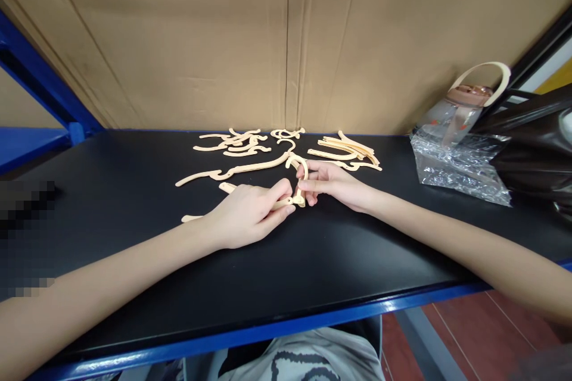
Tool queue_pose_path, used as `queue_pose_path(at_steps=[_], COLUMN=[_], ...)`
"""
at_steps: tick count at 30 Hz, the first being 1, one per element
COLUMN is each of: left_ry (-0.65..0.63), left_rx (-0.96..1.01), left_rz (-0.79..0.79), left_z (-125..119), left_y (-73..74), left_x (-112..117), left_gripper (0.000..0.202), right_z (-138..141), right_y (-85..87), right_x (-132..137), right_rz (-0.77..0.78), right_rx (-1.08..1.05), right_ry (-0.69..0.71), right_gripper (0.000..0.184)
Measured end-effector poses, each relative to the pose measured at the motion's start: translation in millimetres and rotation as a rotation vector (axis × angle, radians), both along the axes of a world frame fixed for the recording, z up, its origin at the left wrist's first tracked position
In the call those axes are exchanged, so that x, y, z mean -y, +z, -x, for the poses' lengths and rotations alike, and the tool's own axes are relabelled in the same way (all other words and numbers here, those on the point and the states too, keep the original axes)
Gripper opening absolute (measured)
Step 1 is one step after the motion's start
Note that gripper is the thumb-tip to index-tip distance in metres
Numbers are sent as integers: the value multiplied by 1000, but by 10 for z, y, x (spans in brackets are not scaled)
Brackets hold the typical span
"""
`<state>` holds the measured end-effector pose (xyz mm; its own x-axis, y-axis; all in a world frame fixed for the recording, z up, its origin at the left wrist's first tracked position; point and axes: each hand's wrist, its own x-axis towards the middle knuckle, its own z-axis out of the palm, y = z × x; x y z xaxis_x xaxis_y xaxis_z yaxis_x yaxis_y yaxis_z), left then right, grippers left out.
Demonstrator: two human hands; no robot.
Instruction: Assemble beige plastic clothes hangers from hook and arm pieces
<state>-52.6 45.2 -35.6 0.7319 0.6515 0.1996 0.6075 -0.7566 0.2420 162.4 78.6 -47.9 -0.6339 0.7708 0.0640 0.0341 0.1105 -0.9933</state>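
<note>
At the frame's centre, the left hand [255,213] pinches a plastic bar [284,203] near its end and the right hand [334,183] grips a plastic hook [305,170], seemingly touching, probably to steady both; loose pieces [259,166] lie toward upper centre, apparently within easy reach.

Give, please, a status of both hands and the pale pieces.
Left hand pinching one pale piece; right hand holding curved piece. Pieces close together; whether joined, unclear. Plastic wrap at right, clear of hands.
</note>
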Motion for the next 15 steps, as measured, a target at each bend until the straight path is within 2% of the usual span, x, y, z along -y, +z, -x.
queue_pose_path(at_steps=[15], left_ry=[-11], left_rx=[-35], left_rz=[55], left_z=[-3], left_y=[2], left_x=[-18], left_gripper=[23], right_z=[28], right_y=[-13], right_x=[17], right_rz=[-12], right_rx=[40], right_ry=[-15], right_gripper=[27])
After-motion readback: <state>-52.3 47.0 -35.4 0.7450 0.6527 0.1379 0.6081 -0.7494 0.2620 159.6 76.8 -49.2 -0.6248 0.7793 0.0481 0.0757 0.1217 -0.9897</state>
